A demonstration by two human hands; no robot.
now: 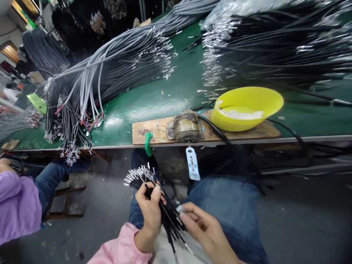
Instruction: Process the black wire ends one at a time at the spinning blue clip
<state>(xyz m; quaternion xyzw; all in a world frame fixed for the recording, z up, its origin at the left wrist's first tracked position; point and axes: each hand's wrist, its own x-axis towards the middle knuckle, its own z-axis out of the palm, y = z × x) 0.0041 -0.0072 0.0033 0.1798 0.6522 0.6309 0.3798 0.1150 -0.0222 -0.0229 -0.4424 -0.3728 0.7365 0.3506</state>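
Over my lap, my left hand (150, 209) is closed round a bundle of thin black wires (162, 209) whose stripped silver ends fan out up and to the left. My right hand (202, 229) sits just right of the bundle, fingers curled and pinching at the wires near its middle. Both hands hang below the front edge of the green work table (165, 99). On a wooden board (156, 130) at that edge stands a small round metal pot (186, 126) with a black cable, and beside it a yellow bowl (247, 106) holding something white.
Big bundles of grey cables (110, 69) lie on the table's left, black cables (275, 44) in clear plastic on the right. A green clamp (148, 143) and a white tag (192, 163) hang at the table edge. A person in purple top and jeans (24, 198) sits at left.
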